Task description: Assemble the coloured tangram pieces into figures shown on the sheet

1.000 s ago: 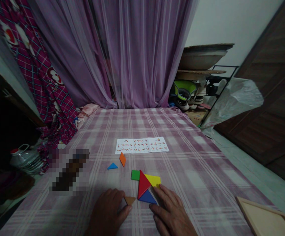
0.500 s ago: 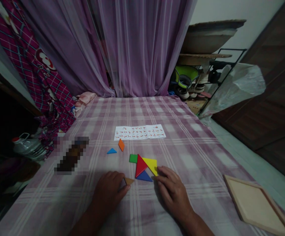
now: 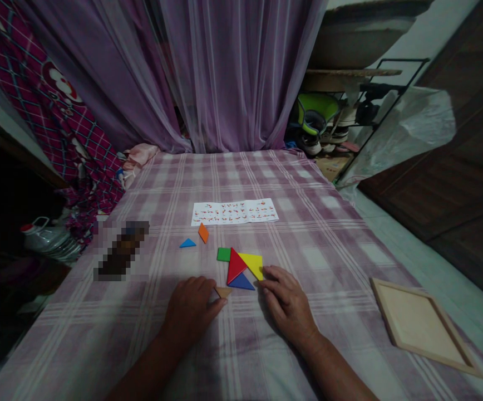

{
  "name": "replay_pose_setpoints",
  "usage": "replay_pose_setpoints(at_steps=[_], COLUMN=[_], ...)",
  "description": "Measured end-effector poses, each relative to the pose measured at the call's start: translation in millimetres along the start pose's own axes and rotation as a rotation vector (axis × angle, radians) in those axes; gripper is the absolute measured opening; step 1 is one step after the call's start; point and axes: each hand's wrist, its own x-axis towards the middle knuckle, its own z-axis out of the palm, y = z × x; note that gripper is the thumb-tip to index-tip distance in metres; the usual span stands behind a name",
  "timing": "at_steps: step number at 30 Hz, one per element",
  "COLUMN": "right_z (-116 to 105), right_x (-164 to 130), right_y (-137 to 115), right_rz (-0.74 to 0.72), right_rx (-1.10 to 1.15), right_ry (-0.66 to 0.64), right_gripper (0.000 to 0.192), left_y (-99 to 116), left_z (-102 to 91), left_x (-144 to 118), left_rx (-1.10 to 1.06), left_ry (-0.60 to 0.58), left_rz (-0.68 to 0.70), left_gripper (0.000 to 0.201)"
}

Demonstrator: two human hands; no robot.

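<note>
Observed a clear, red-capped bottle (image 3: 52, 240) at far left; could not determine the contents. Located a light-blue triangle (image 3: 187, 243) flat on plaid cloth (image 3: 316, 223), beside an orange rhombus (image 3: 203, 233). Gripped a brown triangle (image 3: 223, 292) between thumb and fingers of the left hand (image 3: 191, 305), at the near side of a dark-blue triangle (image 3: 242, 282). Found a green square (image 3: 223, 254) against a red triangle (image 3: 235, 267), with the dark-blue triangle and a yellow piece (image 3: 255, 264) alongside. Held the right hand (image 3: 286, 302) at the yellow piece with fingers loosely curved and parted; could not confirm contact. Noted shoes (image 3: 339, 135) on a rack (image 3: 404, 59), then a wooden tray (image 3: 420, 320) with pale floor inside a raised rim.
</note>
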Motion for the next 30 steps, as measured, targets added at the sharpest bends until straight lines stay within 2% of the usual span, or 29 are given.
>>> replay_pose_setpoints(at_steps=[3,7,12,16,21,30], right_z=[0.2,2.3,4.9,5.4,5.6,5.4], right_x=[-1.0,-3.7,-4.4,-3.9,-3.3,-3.0], right_y=[-0.1,2.4,8.2,11.2,12.8,14.1], right_rz=[-0.008,0.002,-0.062,-0.099,-0.13,-0.143], right_rx=[-0.007,-0.033,-0.057,-0.084,-0.092,-0.062], right_ry=[0.009,-0.017,-0.007,-0.003,0.002,0.014], right_gripper=[0.024,0.025,0.024,0.022,0.021,0.025], left_y=[1.9,-1.9,-9.9,-11.3,-10.7,-6.7], left_z=[3.3,15.9,30.2,35.4,39.7,38.4], left_x=[-0.7,-3.0,-4.6,-5.2,-2.5,-0.4], left_rx=[0.004,-0.011,-0.02,-0.022,-0.001,-0.008], left_ry=[0.031,0.138,0.231,0.26,0.359,0.351], left_rz=[0.022,0.088,0.176,0.217,0.256,0.24], left_gripper=[0.016,0.021,0.027,0.026,0.024,0.028])
